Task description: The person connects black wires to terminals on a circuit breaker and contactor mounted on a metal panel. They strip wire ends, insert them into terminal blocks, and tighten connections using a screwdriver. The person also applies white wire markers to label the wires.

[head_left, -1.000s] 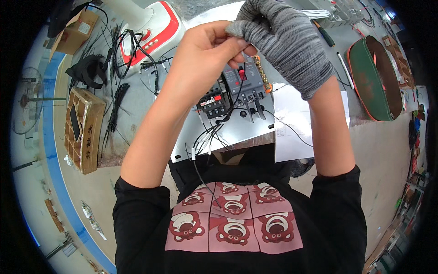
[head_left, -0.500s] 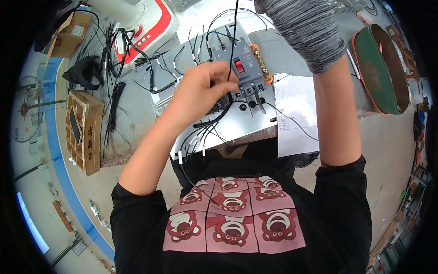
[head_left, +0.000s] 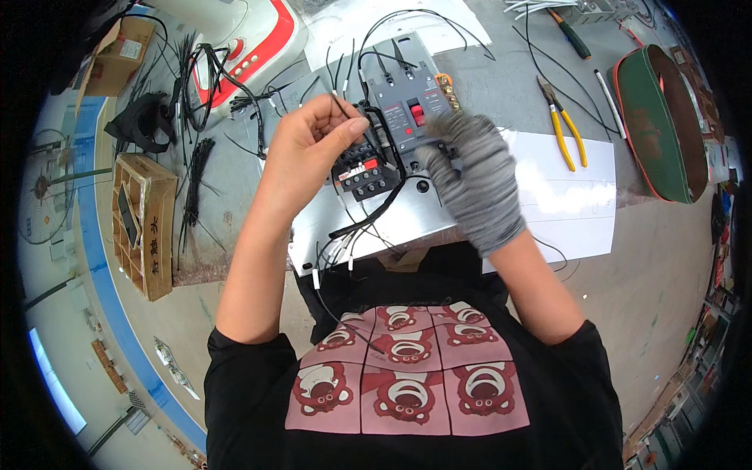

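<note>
My bare left hand (head_left: 309, 153) is closed, thumb and forefinger pinching a thin black wire (head_left: 341, 106) above the left side of a metal mounting plate (head_left: 313, 249). Below its fingertips sits a dark relay block (head_left: 368, 178) with a red part and screw terminals. A grey circuit breaker (head_left: 396, 92) with a red toggle (head_left: 417, 115) is mounted beside it. Over the breaker's lower right corner is my right hand (head_left: 478, 176) in a grey knitted glove. Motion blurs its fingers, so any grip is unclear. A thick black cable bundle (head_left: 384, 205) curves between the hands.
Yellow-handled pliers (head_left: 565, 137) lie partly over white paper (head_left: 572, 211) at right. Beyond are a screwdriver (head_left: 573, 37), a white pen (head_left: 608, 102) and a green pouch (head_left: 656, 125). At left are a wooden compartment box (head_left: 149, 227), black cable ties (head_left: 197, 184) and a red-and-white machine (head_left: 258, 47).
My right hand has come down from the far right to the breaker, uncovering the pliers. My left hand has shifted slightly left. The long wire above it no longer runs up past the breaker.
</note>
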A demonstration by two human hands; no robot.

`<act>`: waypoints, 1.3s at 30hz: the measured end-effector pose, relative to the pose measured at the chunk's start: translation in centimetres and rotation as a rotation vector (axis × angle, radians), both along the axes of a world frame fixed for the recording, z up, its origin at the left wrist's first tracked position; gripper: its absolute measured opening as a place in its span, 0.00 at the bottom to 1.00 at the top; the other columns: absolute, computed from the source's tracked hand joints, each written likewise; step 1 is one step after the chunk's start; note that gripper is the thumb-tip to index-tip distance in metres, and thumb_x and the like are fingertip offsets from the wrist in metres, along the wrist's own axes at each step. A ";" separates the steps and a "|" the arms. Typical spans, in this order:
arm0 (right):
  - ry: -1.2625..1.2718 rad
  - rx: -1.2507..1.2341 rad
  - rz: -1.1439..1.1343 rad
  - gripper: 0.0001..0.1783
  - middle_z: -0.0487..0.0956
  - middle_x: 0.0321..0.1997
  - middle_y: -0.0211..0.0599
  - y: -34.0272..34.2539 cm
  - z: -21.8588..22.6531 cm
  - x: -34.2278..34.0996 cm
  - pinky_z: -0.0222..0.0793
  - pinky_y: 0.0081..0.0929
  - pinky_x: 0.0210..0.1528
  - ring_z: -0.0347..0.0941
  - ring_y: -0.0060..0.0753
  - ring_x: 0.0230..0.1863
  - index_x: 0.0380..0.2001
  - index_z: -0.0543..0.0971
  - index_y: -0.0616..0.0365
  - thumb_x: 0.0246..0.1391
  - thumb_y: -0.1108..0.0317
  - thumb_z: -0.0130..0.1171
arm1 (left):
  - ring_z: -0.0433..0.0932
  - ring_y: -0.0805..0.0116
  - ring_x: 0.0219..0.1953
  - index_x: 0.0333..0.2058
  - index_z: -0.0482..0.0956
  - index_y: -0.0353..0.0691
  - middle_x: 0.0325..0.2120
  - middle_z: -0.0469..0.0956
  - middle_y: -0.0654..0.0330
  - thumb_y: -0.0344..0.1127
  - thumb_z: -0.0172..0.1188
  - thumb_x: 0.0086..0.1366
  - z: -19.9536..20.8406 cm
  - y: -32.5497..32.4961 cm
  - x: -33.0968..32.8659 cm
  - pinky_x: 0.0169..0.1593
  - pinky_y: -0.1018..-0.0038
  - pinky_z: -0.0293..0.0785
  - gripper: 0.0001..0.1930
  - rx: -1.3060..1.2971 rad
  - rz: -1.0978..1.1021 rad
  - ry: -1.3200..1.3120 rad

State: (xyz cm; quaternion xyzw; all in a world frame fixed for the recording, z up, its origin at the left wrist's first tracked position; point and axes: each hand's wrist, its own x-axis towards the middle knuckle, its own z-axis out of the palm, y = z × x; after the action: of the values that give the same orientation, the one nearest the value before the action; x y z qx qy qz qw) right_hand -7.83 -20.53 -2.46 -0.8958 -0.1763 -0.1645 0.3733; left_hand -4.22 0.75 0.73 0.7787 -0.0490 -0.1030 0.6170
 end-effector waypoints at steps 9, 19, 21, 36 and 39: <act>0.038 -0.181 0.089 0.11 0.76 0.36 0.36 2.0 -0.5 -0.7 0.65 0.44 0.50 0.71 0.42 0.44 0.29 0.83 0.54 0.40 0.65 0.69 | 0.59 0.77 0.26 0.23 0.70 0.34 0.24 0.63 0.66 0.31 0.65 0.59 0.9 -0.4 1.2 0.29 0.78 0.58 0.13 0.467 -0.240 -0.159; -0.065 -0.080 0.075 0.11 0.79 0.34 0.37 0.2 1.0 5.0 0.71 0.35 0.48 0.75 0.41 0.39 0.36 0.82 0.58 0.48 0.69 0.65 | 0.68 0.56 0.40 0.23 0.75 0.36 0.29 0.68 0.58 0.38 0.71 0.51 0.8 -0.8 2.3 0.46 0.65 0.65 0.14 0.672 -0.370 -0.304; 0.029 -0.075 0.045 0.12 0.80 0.34 0.38 1.0 0.3 6.0 0.71 0.35 0.48 0.76 0.42 0.39 0.39 0.82 0.58 0.50 0.66 0.65 | 0.69 0.57 0.41 0.23 0.76 0.37 0.30 0.69 0.58 0.39 0.72 0.50 0.5 -0.8 2.5 0.47 0.66 0.65 0.14 0.687 -0.384 -0.334; 0.494 0.341 0.177 0.15 0.82 0.29 0.35 1.6 2.5 9.0 0.75 0.25 0.38 0.77 0.23 0.30 0.38 0.81 0.61 0.56 0.60 0.64 | 0.73 0.76 0.38 0.42 0.78 0.35 0.36 0.79 0.64 0.20 0.54 0.62 -3.7 4.0 7.9 0.45 0.77 0.70 0.11 0.328 -0.490 -0.049; 0.459 0.337 0.195 0.12 0.81 0.29 0.31 1.1 1.8 8.4 0.74 0.22 0.39 0.76 0.20 0.30 0.38 0.79 0.60 0.56 0.64 0.64 | 0.76 0.72 0.39 0.41 0.79 0.37 0.35 0.78 0.62 0.16 0.54 0.58 -4.1 3.7 9.2 0.45 0.76 0.72 0.14 0.326 -0.597 -0.039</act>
State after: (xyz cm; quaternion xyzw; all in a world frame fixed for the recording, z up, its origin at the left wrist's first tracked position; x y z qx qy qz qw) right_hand 0.59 -19.41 -0.71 -0.8139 -0.1429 0.0521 0.5608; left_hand 4.93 4.45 -3.40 0.8202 -0.2694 -0.2707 0.4259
